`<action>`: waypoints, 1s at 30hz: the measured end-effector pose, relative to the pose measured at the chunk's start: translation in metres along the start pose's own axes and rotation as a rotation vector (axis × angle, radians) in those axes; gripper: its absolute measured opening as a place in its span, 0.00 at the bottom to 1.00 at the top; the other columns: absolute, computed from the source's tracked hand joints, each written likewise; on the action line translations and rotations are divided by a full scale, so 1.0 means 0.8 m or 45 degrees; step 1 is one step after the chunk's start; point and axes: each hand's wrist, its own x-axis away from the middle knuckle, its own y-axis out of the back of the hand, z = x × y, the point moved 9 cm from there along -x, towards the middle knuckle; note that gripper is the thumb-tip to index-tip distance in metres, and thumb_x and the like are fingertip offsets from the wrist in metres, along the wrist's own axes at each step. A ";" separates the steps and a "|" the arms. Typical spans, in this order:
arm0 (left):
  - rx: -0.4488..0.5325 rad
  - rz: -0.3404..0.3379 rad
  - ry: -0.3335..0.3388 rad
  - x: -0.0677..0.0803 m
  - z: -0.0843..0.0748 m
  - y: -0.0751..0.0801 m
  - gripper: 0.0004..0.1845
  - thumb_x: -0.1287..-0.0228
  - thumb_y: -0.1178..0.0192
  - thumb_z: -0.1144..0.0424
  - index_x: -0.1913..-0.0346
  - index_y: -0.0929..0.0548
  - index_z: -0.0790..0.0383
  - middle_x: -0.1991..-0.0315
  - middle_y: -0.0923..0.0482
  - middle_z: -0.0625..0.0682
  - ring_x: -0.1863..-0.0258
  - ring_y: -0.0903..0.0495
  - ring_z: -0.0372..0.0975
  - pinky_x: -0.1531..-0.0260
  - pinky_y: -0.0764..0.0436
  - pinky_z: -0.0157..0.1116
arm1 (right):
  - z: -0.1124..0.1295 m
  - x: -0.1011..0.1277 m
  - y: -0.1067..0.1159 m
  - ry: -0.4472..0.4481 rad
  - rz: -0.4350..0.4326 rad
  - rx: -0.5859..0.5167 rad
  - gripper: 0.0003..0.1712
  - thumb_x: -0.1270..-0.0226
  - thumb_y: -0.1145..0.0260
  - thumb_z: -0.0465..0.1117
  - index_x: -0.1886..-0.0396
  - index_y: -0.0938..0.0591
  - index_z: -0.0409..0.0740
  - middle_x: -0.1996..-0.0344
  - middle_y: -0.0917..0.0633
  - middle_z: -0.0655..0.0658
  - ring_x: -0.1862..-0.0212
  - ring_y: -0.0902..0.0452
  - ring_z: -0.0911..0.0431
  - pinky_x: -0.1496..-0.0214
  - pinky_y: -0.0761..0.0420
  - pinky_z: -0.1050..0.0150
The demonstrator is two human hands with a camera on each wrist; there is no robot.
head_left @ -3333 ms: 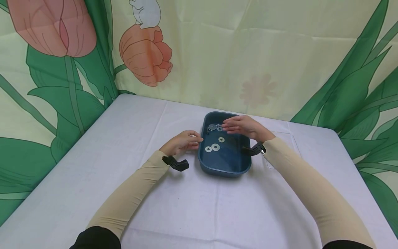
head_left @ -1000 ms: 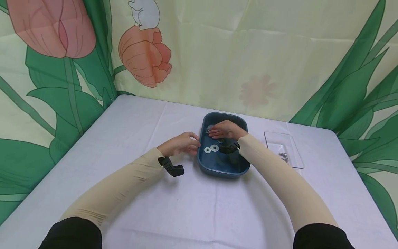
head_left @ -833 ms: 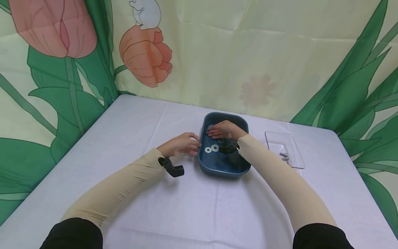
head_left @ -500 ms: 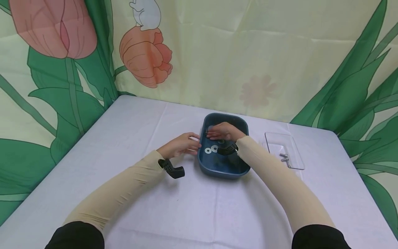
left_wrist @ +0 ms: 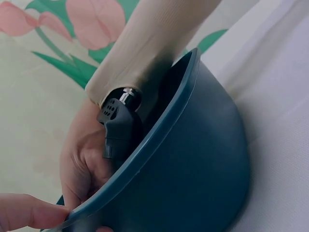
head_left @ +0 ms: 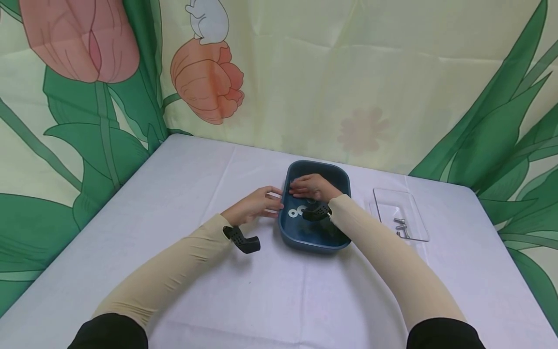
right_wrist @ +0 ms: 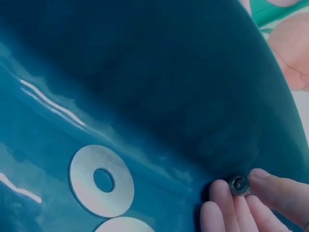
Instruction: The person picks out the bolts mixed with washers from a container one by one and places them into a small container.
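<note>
My right hand (head_left: 315,187) reaches into the far left part of a dark blue plastic tub (head_left: 311,246). In the right wrist view its thumb and fingers pinch a small socket-head screw (right_wrist: 239,184) against the tub's wall, the hex recess showing. Flat metal washers lie on the tub's floor: one washer (right_wrist: 101,181) shows whole, another washer (right_wrist: 125,224) is cut off by the frame. My left hand (head_left: 253,206) stays outside at the left wall, its loosely spread fingers touching the rim and outer side. The right hand and wrist camera hide other items in the tub.
A clear shallow plastic tray (head_left: 414,213) rests to the right of the tub, partly behind the right sleeve (head_left: 379,247), with several metal screws (head_left: 401,227) in it. White cloth (head_left: 244,300) covers the table, and a printed curtain (head_left: 296,97) hangs behind it.
My right hand has gone from above the tub down into its far left part, and its fingers have drawn together on the screw. The left hand has stayed at the wall.
</note>
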 end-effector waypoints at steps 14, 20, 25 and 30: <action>-0.003 -0.008 -0.037 0.004 -0.004 -0.005 0.24 0.33 0.48 0.69 0.36 0.38 0.58 0.39 0.32 0.62 0.44 0.25 0.49 0.47 0.20 0.46 | 0.007 0.004 0.000 0.064 0.012 0.036 0.19 0.31 0.44 0.33 0.42 0.28 0.33 0.46 0.22 0.35 0.47 0.22 0.48 0.38 0.25 0.55; -0.003 -0.022 -0.032 0.002 -0.003 -0.005 0.24 0.33 0.47 0.69 0.36 0.38 0.58 0.39 0.32 0.61 0.43 0.25 0.49 0.46 0.21 0.46 | 0.015 0.012 0.001 0.126 0.034 0.095 0.20 0.32 0.42 0.34 0.41 0.28 0.33 0.46 0.22 0.35 0.50 0.20 0.52 0.38 0.25 0.56; 0.005 -0.024 -0.035 0.003 -0.003 -0.004 0.25 0.33 0.47 0.69 0.35 0.38 0.58 0.39 0.32 0.61 0.43 0.25 0.50 0.46 0.21 0.46 | 0.022 0.021 0.004 0.171 0.069 0.112 0.22 0.31 0.44 0.33 0.39 0.30 0.33 0.44 0.22 0.34 0.49 0.20 0.52 0.37 0.26 0.55; 0.010 -0.029 -0.032 0.002 -0.002 -0.003 0.25 0.34 0.47 0.69 0.36 0.37 0.57 0.39 0.31 0.61 0.46 0.24 0.49 0.47 0.20 0.45 | 0.027 0.030 0.006 0.226 0.115 0.150 0.22 0.28 0.48 0.33 0.37 0.32 0.31 0.39 0.27 0.31 0.42 0.23 0.48 0.36 0.27 0.55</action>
